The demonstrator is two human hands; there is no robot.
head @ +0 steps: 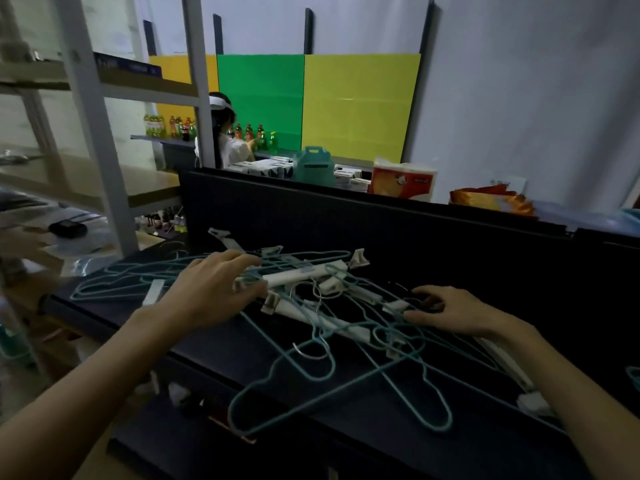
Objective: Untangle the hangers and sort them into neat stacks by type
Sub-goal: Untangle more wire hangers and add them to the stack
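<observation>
A tangled pile of hangers lies on the dark table (450, 455). It mixes several teal wire hangers (332, 372) with several white plastic clip hangers (298, 274). My left hand (211, 289) lies on the left of the pile, fingers stretched over a white clip hanger and teal wires. My right hand (450, 311) rests on the right side of the pile, fingers loosely curled onto the wires; I cannot tell whether it pinches any. More teal hangers (114, 282) spread out flat to the left.
A dark upright panel (346, 220) backs the table. Behind it stand a teal carton (313, 164), a tissue pack (401, 181) and a red-gold bag (491, 200). A metal shelf rack (93, 126) stands at left. A person (225, 133) stands by bottles far back.
</observation>
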